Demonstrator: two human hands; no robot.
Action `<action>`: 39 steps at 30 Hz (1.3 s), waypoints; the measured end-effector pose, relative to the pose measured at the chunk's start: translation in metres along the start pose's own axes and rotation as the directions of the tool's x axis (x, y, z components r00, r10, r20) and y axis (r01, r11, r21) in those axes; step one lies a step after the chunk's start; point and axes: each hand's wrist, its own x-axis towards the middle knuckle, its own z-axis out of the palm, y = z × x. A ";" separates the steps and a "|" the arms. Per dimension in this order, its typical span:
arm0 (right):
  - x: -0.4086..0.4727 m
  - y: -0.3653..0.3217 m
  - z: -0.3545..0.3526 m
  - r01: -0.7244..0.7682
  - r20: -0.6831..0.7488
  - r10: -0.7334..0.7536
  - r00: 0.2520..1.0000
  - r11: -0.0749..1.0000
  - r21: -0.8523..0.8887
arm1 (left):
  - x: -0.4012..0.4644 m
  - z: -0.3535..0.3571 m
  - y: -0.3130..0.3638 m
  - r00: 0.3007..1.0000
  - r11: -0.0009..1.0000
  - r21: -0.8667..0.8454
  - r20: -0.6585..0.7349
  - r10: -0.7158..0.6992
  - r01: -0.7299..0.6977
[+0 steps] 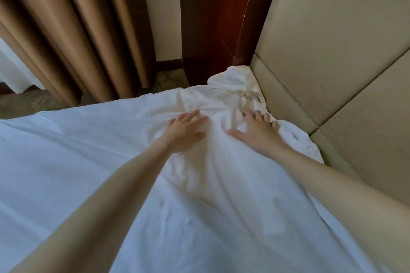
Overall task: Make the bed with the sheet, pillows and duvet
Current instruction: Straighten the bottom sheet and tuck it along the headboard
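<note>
- While I lean over the bed, both my arms reach forward across the sheet [88, 162], bare to above the wrist.
- Left hand [185, 133]: palm down on the sheet, fingers straight and slightly fanned, pointing toward the far corner. It pinches nothing; it lies flat on the cloth.
- Right hand [257, 134]: also palm down, thumb out to the left, fingers spread. The fingertips [265, 116] press into the bunched cloth just beside the headboard [332, 40]. Whether the outer fingers curl round a fold, I cannot tell.
- The two hands are near each other but apart, with a ridge of cloth raised between them.
- Sheet: white, covering the whole bed in view. Smooth on the left and near side, creased in long folds running from my hands back toward me.
- At the far right corner the sheet is gathered into a crumpled heap [237, 84] against the headboard and the dark red wood post [213, 17].
- Headboard: beige padded panels, along the right edge of the bed, touching the sheet's edge.
- Behind the bed: brown curtain [66, 29] hanging to a patterned carpet [33, 102].
- No pillows or duvet appear in this view.
</note>
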 end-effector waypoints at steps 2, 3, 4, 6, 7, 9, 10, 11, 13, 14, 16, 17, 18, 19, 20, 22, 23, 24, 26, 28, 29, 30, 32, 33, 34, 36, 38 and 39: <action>-0.005 0.006 -0.005 0.075 0.020 -0.074 0.997 0.997 -0.007 | 0.003 -0.023 -0.017 0.996 0.999 -0.050 -0.088 -0.010 0.006; -0.004 0.005 -0.009 0.074 0.003 -0.075 0.997 0.995 0.067 | 0.006 -0.031 -0.024 0.993 0.997 -0.073 -0.117 -0.028 0.019; -0.002 0.002 -0.013 0.059 -0.022 -0.056 0.998 0.990 0.125 | 0.009 -0.038 -0.028 0.993 0.997 -0.069 -0.113 -0.029 0.022; -0.001 -0.007 -0.019 0.054 -0.097 -0.040 0.994 0.987 0.153 | 0.012 -0.039 -0.034 0.998 0.999 -0.031 -0.061 -0.020 0.018; -0.002 -0.011 -0.022 0.060 -0.147 -0.035 0.989 0.984 0.168 | 0.014 -0.036 -0.038 0.998 0.999 -0.031 -0.051 -0.044 0.042; -0.005 -0.013 -0.029 0.047 -0.248 -0.003 0.969 0.984 0.174 | 0.019 -0.028 -0.047 0.989 0.986 -0.108 -0.068 -0.133 0.125; -0.007 -0.011 -0.034 0.035 -0.276 0.009 0.961 0.987 0.155 | 0.021 -0.026 -0.049 0.982 0.970 -0.184 -0.072 -0.174 0.159; -0.008 -0.007 -0.037 0.016 -0.285 0.021 0.958 0.992 0.128 | 0.023 -0.026 -0.049 0.976 0.953 -0.246 -0.076 -0.203 0.179; -0.005 -0.003 -0.040 -0.016 -0.274 0.050 0.960 0.992 0.125 | 0.024 -0.031 -0.045 0.972 0.952 -0.239 -0.090 -0.216 0.190; -0.001 -0.004 -0.040 -0.040 -0.270 0.080 0.959 0.987 0.153 | 0.025 -0.035 -0.041 0.972 0.964 -0.194 -0.109 -0.208 0.184; 0.010 -0.010 -0.044 -0.107 -0.268 0.169 0.948 0.967 0.231 | 0.028 -0.042 -0.035 0.961 0.958 -0.191 -0.132 -0.242 0.215; 0.016 -0.013 -0.047 -0.141 -0.281 0.213 0.936 0.956 0.256 | 0.031 -0.048 -0.030 0.948 0.935 -0.257 -0.139 -0.287 0.246; 0.021 -0.014 -0.053 -0.166 -0.308 0.245 0.919 0.951 0.261 | 0.036 -0.055 -0.024 0.927 0.906 -0.325 -0.165 -0.337 0.272; 0.025 -0.015 -0.058 -0.183 -0.344 0.267 0.900 0.949 0.256 | 0.042 -0.064 -0.019 0.898 0.881 -0.376 -0.215 -0.383 0.286; 0.027 -0.016 -0.063 -0.192 -0.389 0.281 0.878 0.949 0.251 | 0.049 -0.075 -0.012 0.868 0.873 -0.396 -0.279 -0.410 0.285; 0.027 -0.013 -0.067 -0.186 -0.478 0.281 0.832 0.953 0.237 | 0.058 -0.088 0.001 0.815 0.872 -0.423 -0.395 -0.424 0.248; 0.025 -0.010 -0.065 -0.168 -0.506 0.264 0.821 0.959 0.227 | 0.059 -0.090 0.006 0.791 0.864 -0.453 -0.435 -0.429 0.219; 0.022 -0.008 -0.059 -0.142 -0.513 0.237 0.825 0.966 0.217 | 0.060 -0.086 0.007 0.781 0.853 -0.487 -0.455 -0.429 0.185; 0.019 0.001 -0.037 -0.089 -0.446 0.163 0.880 0.979 0.183 | 0.057 -0.062 0.001 0.794 0.835 -0.532 -0.443 -0.417 0.143; 0.017 0.013 -0.008 -0.016 -0.315 0.045 0.948 0.995 0.095 | 0.050 -0.028 -0.009 0.842 0.827 -0.549 -0.387 -0.376 0.117; 0.016 0.019 0.003 0.015 -0.229 0.002 0.974 0.998 0.069 | 0.047 -0.012 -0.012 0.876 0.841 -0.533 -0.358 -0.323 0.092; 0.016 0.024 0.013 0.023 -0.138 -0.012 0.990 0.997 0.078 | 0.045 0.001 -0.013 0.911 0.874 -0.482 -0.328 -0.251 0.067; 0.017 0.027 0.015 0.021 -0.036 -0.017 0.999 0.994 0.104 | 0.046 0.019 -0.017 0.952 0.955 -0.291 -0.273 -0.137 0.054; 0.018 0.027 0.011 0.029 -0.038 -0.027 0.999 0.997 0.069 | 0.048 0.022 -0.017 0.961 0.975 -0.210 -0.248 -0.120 0.067; 0.020 0.026 0.005 0.049 -0.080 -0.047 0.996 0.999 0.016 | 0.050 0.023 -0.017 0.966 0.986 -0.147 -0.233 -0.115 0.082; 0.021 0.025 -0.012 0.104 -0.277 -0.131 0.952 0.988 -0.112 | 0.052 0.024 -0.014 0.966 0.991 -0.075 -0.228 -0.123 0.109; 0.020 0.025 -0.023 0.065 -0.416 -0.193 0.889 0.951 -0.302 | 0.051 0.025 -0.010 0.965 0.990 -0.049 -0.220 -0.141 0.134; 0.018 0.026 -0.028 0.005 -0.434 -0.167 0.885 0.936 -0.351 | 0.049 0.025 -0.008 0.965 0.989 -0.037 -0.215 -0.150 0.145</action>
